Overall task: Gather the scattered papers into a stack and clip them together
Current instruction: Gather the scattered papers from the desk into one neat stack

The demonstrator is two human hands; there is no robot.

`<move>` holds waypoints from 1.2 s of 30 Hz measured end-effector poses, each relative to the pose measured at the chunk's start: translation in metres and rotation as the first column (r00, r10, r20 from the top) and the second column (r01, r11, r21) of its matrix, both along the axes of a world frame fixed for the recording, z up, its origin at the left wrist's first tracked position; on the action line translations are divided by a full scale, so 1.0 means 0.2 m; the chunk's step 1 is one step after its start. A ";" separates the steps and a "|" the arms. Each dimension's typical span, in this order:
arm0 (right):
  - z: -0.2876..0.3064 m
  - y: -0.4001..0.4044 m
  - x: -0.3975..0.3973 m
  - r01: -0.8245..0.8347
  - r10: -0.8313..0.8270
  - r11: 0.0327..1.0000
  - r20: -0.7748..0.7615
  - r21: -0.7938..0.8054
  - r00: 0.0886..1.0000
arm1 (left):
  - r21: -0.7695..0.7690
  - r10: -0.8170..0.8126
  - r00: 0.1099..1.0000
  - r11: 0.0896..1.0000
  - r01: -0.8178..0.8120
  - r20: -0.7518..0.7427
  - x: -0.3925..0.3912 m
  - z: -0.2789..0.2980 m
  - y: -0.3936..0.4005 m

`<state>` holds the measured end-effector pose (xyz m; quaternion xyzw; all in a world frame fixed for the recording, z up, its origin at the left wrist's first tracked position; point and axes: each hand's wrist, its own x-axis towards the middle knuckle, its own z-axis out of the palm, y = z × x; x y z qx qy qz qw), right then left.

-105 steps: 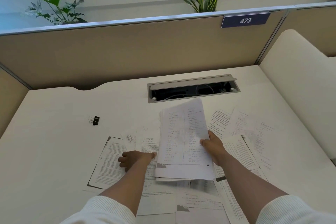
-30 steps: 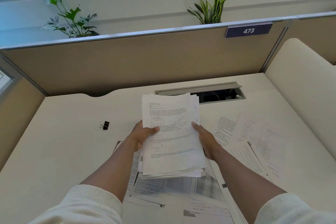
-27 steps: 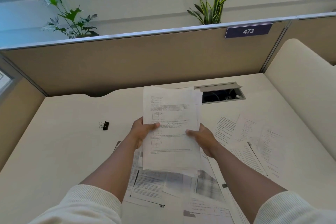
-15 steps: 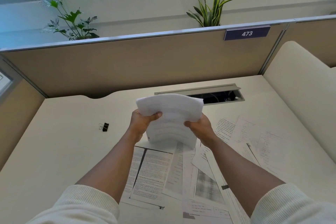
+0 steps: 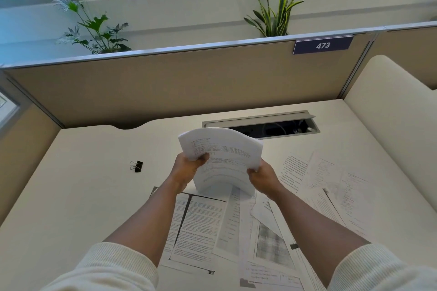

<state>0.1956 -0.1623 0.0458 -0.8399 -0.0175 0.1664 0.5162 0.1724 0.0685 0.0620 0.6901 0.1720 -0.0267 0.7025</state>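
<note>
Beige cubicle partitions wall off the cream-white desk I am looking down on, with two leafy green plants behind them on the window ledge and a dark blue number plate reading 473 fixed to the top rail. My left hand and right hand hold up a thick stack of white printed papers on edge above the desk, its bottom edge down on the loose sheets and its top bowing away from me. Each hand grips one side of the stack, thumb curled over the front page and the remaining fingers hidden behind the paper. Scattered printed sheets lie flat on the desk beneath and to the right of the stack, overlapping one another, and more of them run down between my forearms. A small black binder clip with wire handles sits alone on the bare desk, well apart to the left of my left hand. Behind the stack, an open grey metal cable hatch is set into the desktop.
</note>
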 end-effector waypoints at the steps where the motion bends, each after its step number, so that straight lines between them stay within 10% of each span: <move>1: -0.01 -0.01 0.00 0.026 -0.026 1.000 0.034 -0.001 0.999 | -0.005 0.022 1.000 1.000 -0.022 0.001 0.00 0.00 0.00; 10: -0.02 -0.05 0.00 0.129 -0.132 0.981 0.014 0.148 0.991 | -0.061 0.193 0.980 0.979 -0.196 -0.049 -0.06 -0.09 0.09; 18: -0.11 -0.13 -0.02 0.255 -0.247 0.958 -0.074 0.132 0.966 | 0.198 0.614 0.733 0.789 -0.581 -0.292 -0.27 -0.34 0.20; 23: -0.15 -0.15 -0.03 0.302 -0.292 0.947 -0.101 0.104 0.951 | 0.539 0.691 0.442 0.723 -0.433 -0.572 -0.48 -0.48 0.27; 27: -0.16 -0.14 -0.03 0.306 -0.294 0.948 -0.125 0.090 0.947 | 0.158 0.357 0.557 0.914 -0.373 -0.750 -0.52 -0.54 0.27; 36: -0.19 -0.12 -0.05 0.302 -0.286 0.950 -0.165 0.083 0.944 | 0.455 0.458 0.536 0.878 -0.147 -0.709 -0.51 -0.51 0.27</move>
